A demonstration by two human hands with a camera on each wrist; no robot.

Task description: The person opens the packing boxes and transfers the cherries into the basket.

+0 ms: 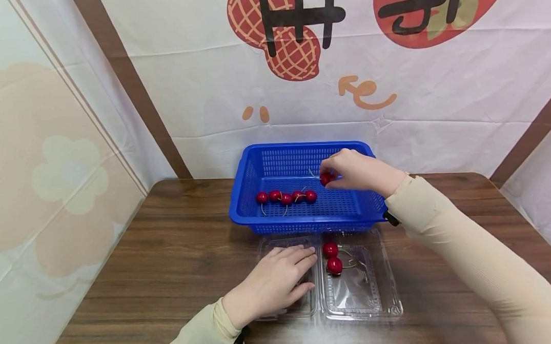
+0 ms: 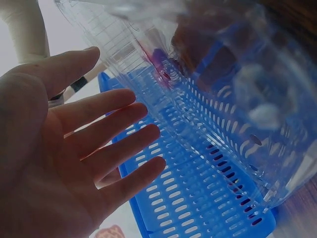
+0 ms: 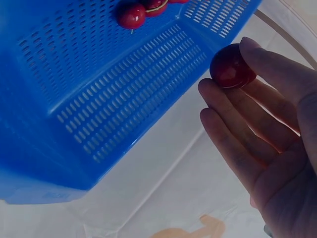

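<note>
Between thumb and fingers, my right hand (image 1: 356,171) pinches a dark red cherry (image 3: 232,66) with a thin stem, held over the right part of the blue basket (image 1: 239,194). Several more cherries (image 1: 286,198) lie in a row on the basket's floor, toward its left. My left hand (image 1: 273,282) rests with straight fingers on the left half of a clear plastic clamshell box (image 1: 387,295). In the left wrist view its fingers are spread beside the clear plastic. Two cherries (image 1: 334,265) with stems sit in the box's right half.
The basket stands at the back of the brown wooden table (image 1: 167,238), right behind the clamshell box. A printed white cloth (image 1: 198,93) hangs behind the table, and another pale flowered cloth (image 1: 49,166) hangs on the left.
</note>
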